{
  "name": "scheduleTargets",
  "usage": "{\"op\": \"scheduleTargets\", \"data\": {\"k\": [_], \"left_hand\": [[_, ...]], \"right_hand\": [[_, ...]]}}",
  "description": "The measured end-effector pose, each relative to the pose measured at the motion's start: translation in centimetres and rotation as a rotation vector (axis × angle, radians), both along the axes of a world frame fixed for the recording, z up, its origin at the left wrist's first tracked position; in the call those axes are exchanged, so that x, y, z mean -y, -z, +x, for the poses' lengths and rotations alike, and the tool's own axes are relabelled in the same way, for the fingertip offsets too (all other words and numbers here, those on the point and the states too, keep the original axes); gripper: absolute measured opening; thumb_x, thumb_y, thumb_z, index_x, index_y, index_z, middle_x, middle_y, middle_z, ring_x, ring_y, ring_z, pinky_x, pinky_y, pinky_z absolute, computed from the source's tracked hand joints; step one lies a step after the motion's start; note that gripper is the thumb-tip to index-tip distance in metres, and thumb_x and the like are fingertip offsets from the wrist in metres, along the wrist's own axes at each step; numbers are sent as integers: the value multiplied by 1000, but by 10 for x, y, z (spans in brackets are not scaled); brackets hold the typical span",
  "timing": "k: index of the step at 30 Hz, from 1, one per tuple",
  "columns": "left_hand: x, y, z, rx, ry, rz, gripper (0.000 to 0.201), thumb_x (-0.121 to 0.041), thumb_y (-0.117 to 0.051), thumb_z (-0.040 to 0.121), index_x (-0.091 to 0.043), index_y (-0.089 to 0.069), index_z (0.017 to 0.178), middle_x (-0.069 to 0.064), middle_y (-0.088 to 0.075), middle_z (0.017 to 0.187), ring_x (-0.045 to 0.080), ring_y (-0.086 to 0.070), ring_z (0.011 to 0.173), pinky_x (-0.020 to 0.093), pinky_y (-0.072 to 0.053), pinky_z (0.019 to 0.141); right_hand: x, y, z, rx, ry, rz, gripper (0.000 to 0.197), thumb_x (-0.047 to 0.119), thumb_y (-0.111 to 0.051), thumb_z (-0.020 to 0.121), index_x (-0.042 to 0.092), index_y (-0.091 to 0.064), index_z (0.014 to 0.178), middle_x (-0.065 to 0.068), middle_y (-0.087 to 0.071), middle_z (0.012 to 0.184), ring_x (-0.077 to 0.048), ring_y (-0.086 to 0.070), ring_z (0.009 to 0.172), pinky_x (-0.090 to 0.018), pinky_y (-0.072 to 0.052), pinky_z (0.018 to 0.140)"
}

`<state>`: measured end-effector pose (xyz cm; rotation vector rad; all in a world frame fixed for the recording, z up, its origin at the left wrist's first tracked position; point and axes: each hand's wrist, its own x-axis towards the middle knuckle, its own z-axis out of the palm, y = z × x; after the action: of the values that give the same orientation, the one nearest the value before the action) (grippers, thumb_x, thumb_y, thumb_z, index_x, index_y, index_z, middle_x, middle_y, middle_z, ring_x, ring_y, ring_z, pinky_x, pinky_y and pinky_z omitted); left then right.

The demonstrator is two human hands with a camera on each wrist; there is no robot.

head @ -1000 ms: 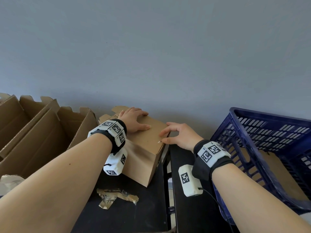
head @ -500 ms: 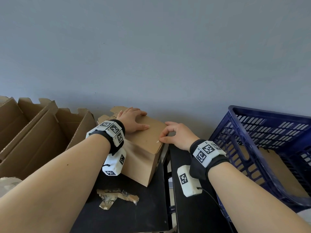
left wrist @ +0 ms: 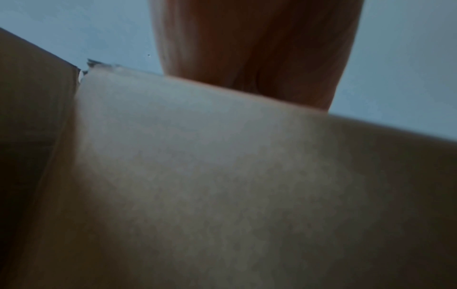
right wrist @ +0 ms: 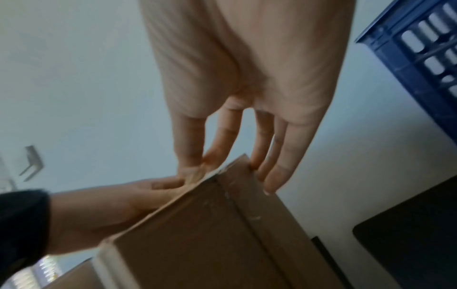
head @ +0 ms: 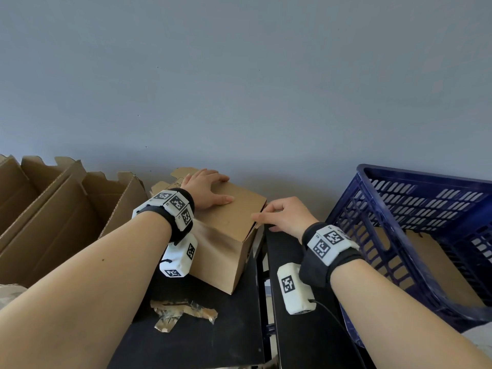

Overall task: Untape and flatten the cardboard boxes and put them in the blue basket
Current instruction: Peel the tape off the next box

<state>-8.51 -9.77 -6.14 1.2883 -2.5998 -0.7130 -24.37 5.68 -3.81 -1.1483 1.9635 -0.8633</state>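
Little has shifted since the earlier frames: the right hand [head: 286,218] has edged slightly along the top right edge of the closed box [head: 229,235], while the left hand [head: 206,187] remains flat on its lid. The left hand's fingers lie straight, pressing down and holding nothing. The right hand's thumb and forefinger pinch at the box's top corner, apparently at a tape end; the tape itself is too faint to confirm. The box stands on the black bench [head: 213,328], between the opened boxes and the blue basket [head: 399,222].

Risk, as judged: the pinch may slip or tear cardboard rather than lift tape; the box could slide toward the bench gap if the left hand eases.

Count: one closed box, at least two opened boxes [head: 53,209] at left, one basket holding flat cardboard [head: 439,262], one crumpled tape strip [head: 181,314].
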Motion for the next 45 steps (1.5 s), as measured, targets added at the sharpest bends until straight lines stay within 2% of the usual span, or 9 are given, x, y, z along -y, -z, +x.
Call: {"op": "scheduleTargets", "data": {"k": [4,9,16,21,25,28,33,37,45], "left_hand": [[-1,-1,0,6,-8,-1,65,-57,-60,80,-38,-39,138,-4,-26,153,18,-13,145,44,-2,118],[-3,-4,1,17,-12,17,64,-57,-59,81,-38,-39,139,-4,-26,153,18,-13,145,44,-2,118],[-8,-23,0,-157,-112,100,59,-56,-66,75,-40,-50,130,-5,-34,149,17,-25,141,40,-15,117],[-23,-58,-11,-517,-51,408,59,-38,-73,77,-32,-52,132,-7,-46,139,10,-39,128,22,-26,100],[-29,-80,-13,-469,103,487,74,-39,-75,66,-46,-45,134,-12,-40,141,7,-28,134,26,-21,103],[-32,-81,-13,-346,125,377,68,-24,-75,77,-36,-44,136,-14,-38,133,2,-31,126,18,-22,98],[-33,-73,0,-413,52,400,57,-18,-75,70,-31,-57,122,-10,-54,113,4,-46,110,4,-31,72],[-28,-68,8,-450,31,432,71,-40,-71,39,-38,-62,109,-5,-60,120,9,-51,117,17,-39,92],[-23,-63,16,-454,33,480,50,-11,-76,68,-27,-61,113,3,-59,125,7,-53,109,8,-39,81]], "right_hand": [[2,2,10,160,107,-33,20,8,-80,73,9,-61,69,-7,-64,75,-18,-64,69,-30,-60,69],[-3,-6,5,424,198,-32,31,-17,-64,77,7,-57,96,-14,-65,81,-21,-66,69,-27,-57,58],[6,-16,3,586,350,-215,27,-15,-60,81,5,-61,100,-12,-66,79,-21,-65,72,-32,-57,77],[23,-48,4,667,344,-359,25,-14,-60,82,7,-58,97,-11,-67,75,-17,-65,62,-25,-57,69],[34,-63,13,644,309,-369,23,-11,-61,82,11,-60,90,-11,-68,79,-18,-66,67,-23,-57,65],[40,-63,20,621,296,-351,22,-9,-64,81,13,-62,87,-8,-68,79,-17,-66,66,-22,-57,61],[47,-56,31,622,241,-320,22,-9,-65,80,9,-63,90,-10,-69,80,-18,-68,68,-22,-56,58],[53,-52,36,624,249,-304,21,-10,-66,79,9,-63,90,-9,-69,82,-18,-68,71,-21,-56,60],[56,-47,32,662,249,-224,26,-12,-62,78,9,-66,92,-7,-71,88,-15,-68,72,-19,-54,55]]}}
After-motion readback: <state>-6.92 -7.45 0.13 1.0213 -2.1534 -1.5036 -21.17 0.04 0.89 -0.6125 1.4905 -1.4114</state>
